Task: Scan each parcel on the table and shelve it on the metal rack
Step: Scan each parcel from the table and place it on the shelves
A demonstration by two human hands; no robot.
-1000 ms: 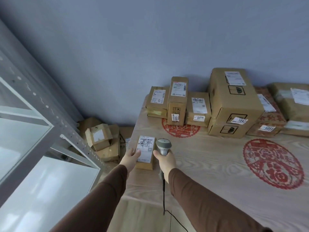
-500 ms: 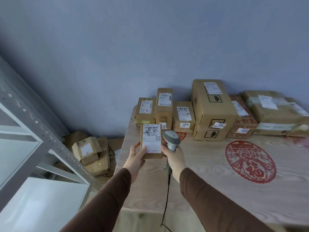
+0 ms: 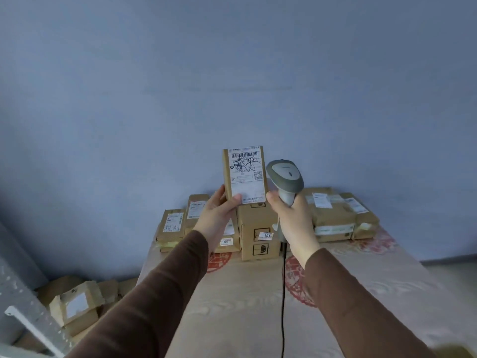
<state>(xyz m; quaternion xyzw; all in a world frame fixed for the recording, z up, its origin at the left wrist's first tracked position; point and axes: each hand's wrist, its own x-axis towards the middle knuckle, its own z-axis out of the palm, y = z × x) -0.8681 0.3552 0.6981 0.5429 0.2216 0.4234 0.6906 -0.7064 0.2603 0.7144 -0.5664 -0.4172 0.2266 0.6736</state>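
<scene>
Left hand (image 3: 218, 213) gripping a slim brown parcel (image 3: 244, 174) upright above the table (image 3: 374, 285), white label (barcode, black scrawl) facing the camera, right hand (image 3: 293, 215) clutching the grey scanner (image 3: 285, 178) just beside it

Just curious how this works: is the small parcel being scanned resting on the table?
No, the left hand holds the small parcel up in the air, above the table, beside the barcode scanner.
</scene>
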